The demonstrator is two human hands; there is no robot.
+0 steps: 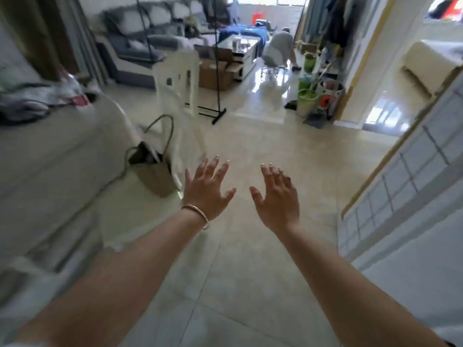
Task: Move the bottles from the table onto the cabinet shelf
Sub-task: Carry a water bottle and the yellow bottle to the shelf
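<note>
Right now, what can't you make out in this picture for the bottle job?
- Bottles: none identifiable in the head view; items on the far low table are too small and blurred.
- Cabinet shelf: not recognisable; the panelled white surface on the right is cut off by the edge.
- Left hand and right hand: open, holding nothing.

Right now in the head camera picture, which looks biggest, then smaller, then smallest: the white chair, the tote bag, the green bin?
1. White chair, biggest.
2. Tote bag.
3. Green bin, smallest.

This is only how they look: the bin stands farther off than the bag, so their real sizes could be closer.
</note>
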